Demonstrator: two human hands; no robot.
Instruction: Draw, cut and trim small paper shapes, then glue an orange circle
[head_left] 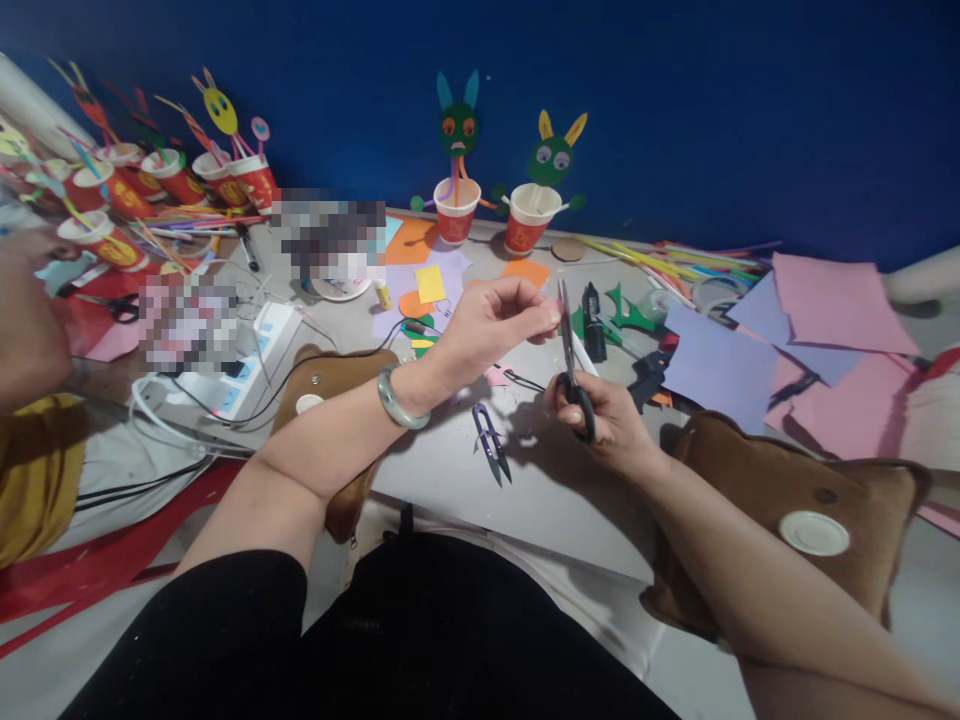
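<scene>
While the left hand (499,325) reaches in from its side, its thumb and forefinger are pinched together at the tips, the other fingers curled in beneath; whether they have hold of some small scrap, I cannot tell. Directly beside those fingertips stand the upright blades of the black-handled metal scissors (568,335), whose loops sit in the curled fingers of the right hand (611,420). The blades look close together, though their exact gap is too small to judge.

Below the left fingers, the purple-handled thread snips with dark pointed blades (491,445) lie on the pale grey tabletop (570,520). Just beyond the right fingers are the thick black marker pen (595,325) and the cut-out scraps of green paper (621,308). To the right of these fingers spreads the lilac paper sheet (716,370). Farther off, past the left fingers, two red-and-white paper cups (455,225) carry green paper heads with tall ears (551,160).
</scene>
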